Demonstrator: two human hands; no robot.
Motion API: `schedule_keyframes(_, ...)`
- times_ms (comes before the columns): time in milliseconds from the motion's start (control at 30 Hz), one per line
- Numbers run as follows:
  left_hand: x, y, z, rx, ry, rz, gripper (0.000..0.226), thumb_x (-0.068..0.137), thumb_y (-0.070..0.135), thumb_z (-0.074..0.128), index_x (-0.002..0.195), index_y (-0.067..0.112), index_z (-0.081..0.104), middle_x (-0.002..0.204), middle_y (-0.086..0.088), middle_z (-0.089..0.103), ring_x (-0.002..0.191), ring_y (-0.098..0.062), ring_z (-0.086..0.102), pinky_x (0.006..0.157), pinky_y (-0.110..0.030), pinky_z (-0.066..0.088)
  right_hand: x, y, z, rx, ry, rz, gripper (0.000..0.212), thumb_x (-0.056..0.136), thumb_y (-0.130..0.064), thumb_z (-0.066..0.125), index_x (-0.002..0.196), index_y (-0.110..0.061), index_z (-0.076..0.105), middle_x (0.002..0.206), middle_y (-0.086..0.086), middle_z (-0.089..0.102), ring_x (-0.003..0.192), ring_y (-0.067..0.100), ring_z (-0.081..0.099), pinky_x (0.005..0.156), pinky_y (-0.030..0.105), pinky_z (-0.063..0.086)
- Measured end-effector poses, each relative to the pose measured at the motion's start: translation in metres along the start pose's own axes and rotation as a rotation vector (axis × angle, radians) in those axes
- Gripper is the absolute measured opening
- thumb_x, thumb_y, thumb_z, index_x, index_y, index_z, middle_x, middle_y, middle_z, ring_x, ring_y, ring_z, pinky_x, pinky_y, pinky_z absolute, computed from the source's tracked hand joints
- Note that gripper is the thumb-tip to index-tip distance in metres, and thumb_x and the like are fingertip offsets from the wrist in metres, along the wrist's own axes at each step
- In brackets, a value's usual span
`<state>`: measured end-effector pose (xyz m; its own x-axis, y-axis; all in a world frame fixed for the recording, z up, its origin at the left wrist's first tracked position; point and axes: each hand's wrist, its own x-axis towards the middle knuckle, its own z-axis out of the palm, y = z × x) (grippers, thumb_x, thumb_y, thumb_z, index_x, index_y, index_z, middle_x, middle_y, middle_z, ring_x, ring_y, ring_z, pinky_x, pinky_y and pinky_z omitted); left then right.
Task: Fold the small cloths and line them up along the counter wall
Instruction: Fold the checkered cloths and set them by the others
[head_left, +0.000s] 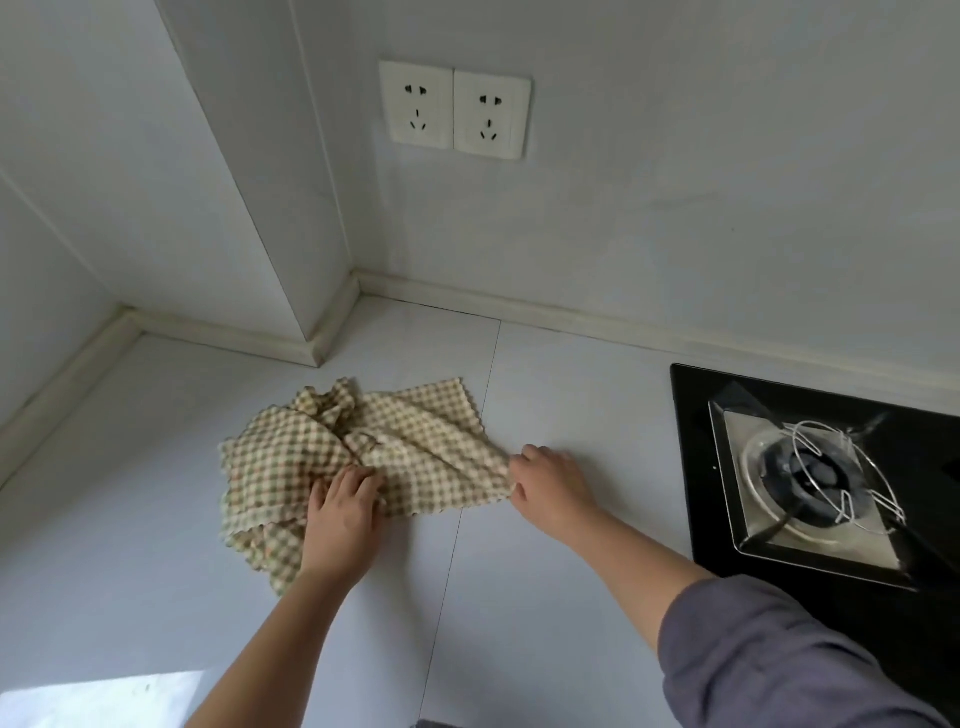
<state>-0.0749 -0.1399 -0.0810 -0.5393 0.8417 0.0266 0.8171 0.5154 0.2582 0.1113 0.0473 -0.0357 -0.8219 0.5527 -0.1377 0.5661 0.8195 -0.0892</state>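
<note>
A heap of beige checked cloths (291, 462) lies crumpled on the white counter (545, 597), a little in front of the wall corner. One cloth (431, 447) is drawn out to the right of the heap and lies partly flat. My left hand (345, 512) grips the cloth at the middle of the heap, fingers curled into the fabric. My right hand (550, 480) pinches the right edge of the drawn-out cloth. How many cloths are in the heap I cannot tell.
A black gas hob (696, 467) with a metal burner and wire pan support (826, 478) sits at the right. The wall (675, 208) carries two sockets (454, 111) above the counter. A boxed column (291, 234) juts out at the back left.
</note>
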Motion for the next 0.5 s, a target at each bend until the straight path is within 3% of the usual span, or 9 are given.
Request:
schedule_keyframes(100, 0.000, 0.002, 0.002, 0.048, -0.017, 0.031, 0.042, 0.074, 0.026, 0.036, 0.095, 0.009, 0.067, 0.103, -0.006, 0.064, 0.105, -0.026, 0.055, 0.088, -0.059, 0.044, -0.030, 0.040, 0.002, -0.153, -0.020, 0.059, 0.027, 0.043, -0.021, 0.082, 0.060, -0.019, 0.061, 0.063, -0.002, 0.055, 0.056, 0.020, 0.060, 0.051, 0.032, 0.046)
schedule_keyframes(233, -0.001, 0.031, 0.007, 0.043, -0.005, 0.054, 0.029, 0.075, 0.023, 0.045, 0.088, 0.009, 0.066, 0.100, -0.007, 0.064, 0.101, -0.031, 0.059, 0.088, -0.061, 0.041, -0.081, 0.081, 0.010, -0.189, -0.012, 0.117, 0.026, 0.044, -0.017, 0.082, 0.061, -0.017, 0.062, 0.064, -0.001, 0.056, 0.058, 0.020, 0.059, 0.053, 0.033, 0.047)
schedule_keyframes(333, -0.007, 0.068, 0.014, -0.023, 0.044, 0.318, 0.024, 0.070, 0.028, 0.061, 0.086, 0.011, 0.065, 0.091, -0.003, 0.063, 0.082, -0.028, 0.062, 0.073, -0.044, 0.050, -0.115, 0.097, 0.018, -0.131, 0.001, 0.192, 0.024, 0.048, -0.015, 0.081, 0.061, -0.017, 0.060, 0.066, -0.001, 0.053, 0.060, 0.020, 0.058, 0.054, 0.033, 0.046)
schedule_keyframes(400, -0.011, 0.093, 0.020, -0.049, -0.013, 0.480, 0.036, 0.059, 0.036, 0.080, 0.085, 0.017, 0.066, 0.087, 0.002, 0.061, 0.075, -0.022, 0.062, 0.065, -0.036, 0.050, -0.131, 0.103, 0.024, -0.070, 0.009, 0.202, 0.018, 0.058, -0.012, 0.075, 0.065, -0.015, 0.059, 0.072, 0.001, 0.052, 0.067, 0.022, 0.058, 0.058, 0.034, 0.044)
schedule_keyframes(500, -0.009, 0.114, 0.027, 0.004, -0.055, 0.558, 0.028, 0.056, 0.033, 0.084, 0.074, 0.022, 0.065, 0.078, 0.006, 0.059, 0.069, -0.019, 0.059, 0.061, -0.031, 0.047, -0.146, 0.106, 0.026, -0.033, 0.085, 0.163, 0.025, 0.054, -0.013, 0.076, 0.062, -0.018, 0.054, 0.074, -0.004, 0.051, 0.068, 0.017, 0.056, 0.057, 0.029, 0.044)
